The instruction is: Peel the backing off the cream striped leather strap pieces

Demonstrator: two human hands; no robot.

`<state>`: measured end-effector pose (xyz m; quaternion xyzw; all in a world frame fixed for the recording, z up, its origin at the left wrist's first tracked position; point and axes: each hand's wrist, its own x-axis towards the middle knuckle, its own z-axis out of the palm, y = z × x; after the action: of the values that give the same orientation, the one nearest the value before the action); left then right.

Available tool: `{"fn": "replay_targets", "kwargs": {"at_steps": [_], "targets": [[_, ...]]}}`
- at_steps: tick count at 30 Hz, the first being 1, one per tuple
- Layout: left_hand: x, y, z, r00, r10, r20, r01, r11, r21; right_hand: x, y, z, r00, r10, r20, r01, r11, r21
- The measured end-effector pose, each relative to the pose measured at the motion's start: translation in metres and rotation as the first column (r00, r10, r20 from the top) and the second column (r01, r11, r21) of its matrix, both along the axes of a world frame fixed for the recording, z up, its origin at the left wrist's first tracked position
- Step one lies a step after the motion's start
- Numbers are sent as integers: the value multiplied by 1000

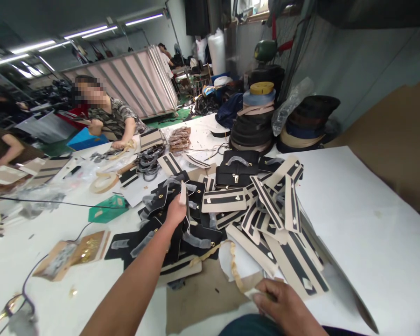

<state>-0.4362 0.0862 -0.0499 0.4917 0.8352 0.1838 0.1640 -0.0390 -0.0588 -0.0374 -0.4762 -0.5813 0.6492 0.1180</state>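
Observation:
My left hand (177,212) is closed around the edge of a bag panel (184,192), held upright over a pile of black bag pieces (159,203) with plastic-wrapped handles. My right hand (283,301) is low at the table's near edge, its fingers pinched on the end of a crinkled tan tape strip (234,261). That strip curves up across a white sheet toward the pile. Beige panels with black bands (226,199) lie heaped to the right of my left hand. Behind them sits a black handbag (237,169) with a metal clasp.
A box of metal fittings (89,247), a green box (108,208) and tape rolls (105,182) are on the left. Cables cross that side of the white table (367,196). Stacked strap rolls (252,126) stand at the back. A co-worker (115,112) sits across the table.

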Motion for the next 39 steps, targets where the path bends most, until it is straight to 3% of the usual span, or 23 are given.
{"fn": "replay_targets", "kwargs": {"at_steps": [3, 6, 10, 12, 15, 21, 23, 27, 34, 39], "targets": [[21, -51, 17, 930, -46, 364, -12, 988, 156, -9, 6, 16, 994, -75, -76, 79, 996, 47], [64, -106, 27, 704, -64, 707, -50, 989, 140, -21, 14, 31, 984, -86, -154, 94, 995, 41], [122, -159, 39, 437, -89, 895, -20, 994, 108, -37, 21, 39, 980, -85, -178, 102, 991, 89], [139, -175, 45, 339, -92, 936, 10, 995, 94, -41, 22, 41, 979, -108, -173, 132, 983, 130], [146, -186, 54, 232, -79, 969, 85, 994, 61, -41, 20, 42, 973, -137, -185, 171, 968, 181], [141, -180, 67, 30, -52, 998, 205, 978, 45, -33, 14, 49, 954, -159, -255, 203, 967, 153], [146, -173, 71, 45, -20, 999, 225, 974, 9, -31, 14, 52, 946, -159, -283, 204, 969, 140], [159, -161, 78, 206, -6, 978, 235, 971, -44, -28, 15, 59, 945, -163, -284, 209, 968, 141], [164, -153, 87, 413, -281, 866, 412, 906, 98, -23, 18, 65, 964, -183, -194, 228, 944, 240], [172, -153, 90, 495, -394, 775, 396, 896, 202, -27, 20, 66, 977, -200, -76, 213, 885, 414]]}}
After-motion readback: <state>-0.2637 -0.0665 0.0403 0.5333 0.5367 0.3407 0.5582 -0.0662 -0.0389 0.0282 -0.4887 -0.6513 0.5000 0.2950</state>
